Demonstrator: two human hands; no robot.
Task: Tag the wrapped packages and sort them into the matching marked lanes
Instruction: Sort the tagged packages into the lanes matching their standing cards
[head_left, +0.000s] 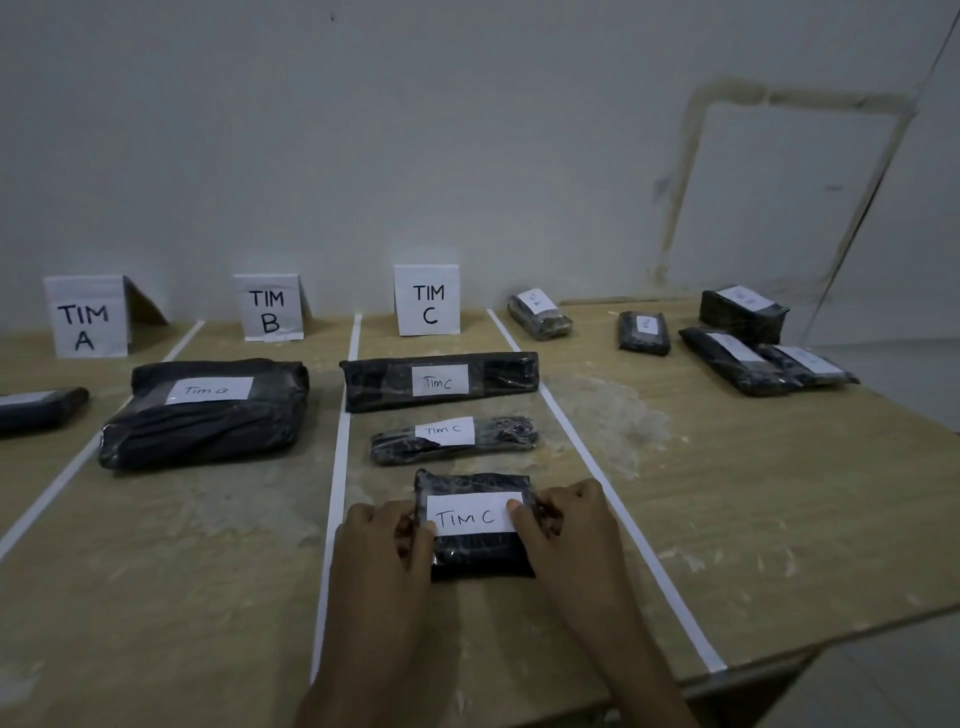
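Note:
A small black wrapped package (478, 556) with a white tag reading "TIM C" (470, 514) lies at the near end of the TIM C lane. My left hand (387, 540) grips its left edge, thumb on the tag's left end. My right hand (569, 525) grips its right edge, thumb on the tag's right end. Farther along the same lane lie a thin tagged package (454, 439) and a long tagged package (439, 382). The standing card TIM C (427, 300) marks the lane's far end.
Cards TIM A (85, 318) and TIM B (268, 307) stand at the back left. A big "Tim B" package (205, 413) fills lane B, and another package (39, 408) lies in lane A. Several tagged packages (737, 345) sit at the back right. White tape strips (337, 467) divide the lanes.

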